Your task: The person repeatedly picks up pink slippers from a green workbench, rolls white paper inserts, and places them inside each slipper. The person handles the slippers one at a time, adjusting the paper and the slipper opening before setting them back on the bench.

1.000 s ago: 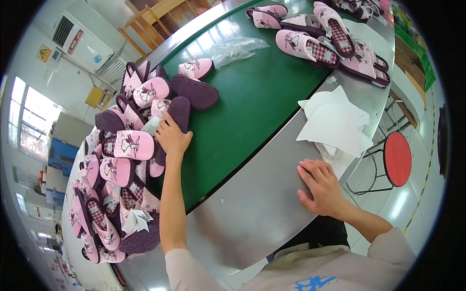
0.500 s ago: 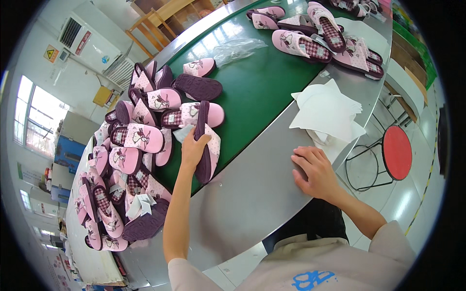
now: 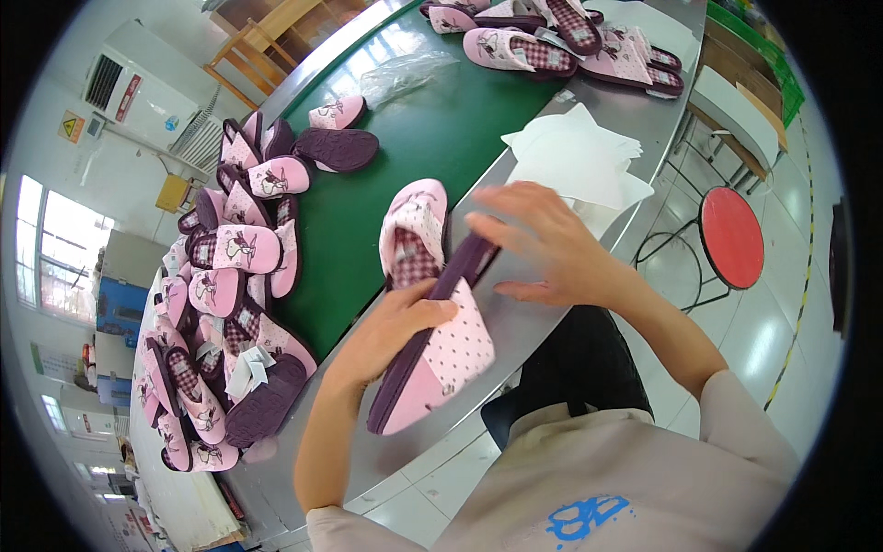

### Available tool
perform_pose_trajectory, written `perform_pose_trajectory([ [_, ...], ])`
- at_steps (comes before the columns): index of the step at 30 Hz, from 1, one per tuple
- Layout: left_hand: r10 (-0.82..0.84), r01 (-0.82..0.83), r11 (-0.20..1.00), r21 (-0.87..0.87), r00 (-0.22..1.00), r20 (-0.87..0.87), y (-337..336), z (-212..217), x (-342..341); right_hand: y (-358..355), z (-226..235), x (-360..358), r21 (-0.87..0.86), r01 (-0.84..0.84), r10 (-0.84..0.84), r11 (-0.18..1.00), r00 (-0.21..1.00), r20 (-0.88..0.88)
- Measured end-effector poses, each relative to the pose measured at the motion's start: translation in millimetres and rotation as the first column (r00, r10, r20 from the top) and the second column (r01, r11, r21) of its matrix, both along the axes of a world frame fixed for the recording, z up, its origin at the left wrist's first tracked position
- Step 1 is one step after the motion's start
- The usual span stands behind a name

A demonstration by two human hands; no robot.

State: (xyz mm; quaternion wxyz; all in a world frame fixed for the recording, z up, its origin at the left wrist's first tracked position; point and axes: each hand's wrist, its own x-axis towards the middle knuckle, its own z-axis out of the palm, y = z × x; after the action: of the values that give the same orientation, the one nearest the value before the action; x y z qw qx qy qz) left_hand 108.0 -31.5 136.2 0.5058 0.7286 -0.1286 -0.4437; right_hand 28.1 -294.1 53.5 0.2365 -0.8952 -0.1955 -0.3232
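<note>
A pair of pink slippers is in my left hand (image 3: 391, 331), over the metal edge of the table. The dotted slipper (image 3: 464, 354) is turned on its side, its purple sole edge slanting up to the right. Behind it, the other slipper (image 3: 418, 212) shows its pink toe and a checkered insole. My right hand (image 3: 552, 244) is beside the upper end of the dotted slipper's sole, fingers spread and slightly blurred. Whether its fingers touch the sole I cannot tell. A stack of white paper sheets (image 3: 584, 156) lies just beyond that hand.
A heap of pink slippers (image 3: 235, 248) covers the table's left side. More slippers (image 3: 520, 51) lie at the far right end. A clear plastic bag (image 3: 405, 75) rests on the green table surface (image 3: 349, 207). A red round stool (image 3: 731, 237) stands at the right.
My left hand has brought the slippers away from the heap, toward me and to the right. My right hand has lifted off the table edge and moved left to them.
</note>
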Motion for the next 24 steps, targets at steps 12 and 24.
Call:
perform_pose_trajectory([
  [12,0.136,-0.006,0.960,-0.280,0.883,0.449,15,-58,14,0,-50,-70,0.703,0.207,0.126,0.680,0.912,-0.391],
  [24,0.157,-0.019,0.978,-0.209,0.726,0.669,40,-96,-16,4,-81,-90,0.926,0.323,0.160,0.195,0.921,-0.355],
])
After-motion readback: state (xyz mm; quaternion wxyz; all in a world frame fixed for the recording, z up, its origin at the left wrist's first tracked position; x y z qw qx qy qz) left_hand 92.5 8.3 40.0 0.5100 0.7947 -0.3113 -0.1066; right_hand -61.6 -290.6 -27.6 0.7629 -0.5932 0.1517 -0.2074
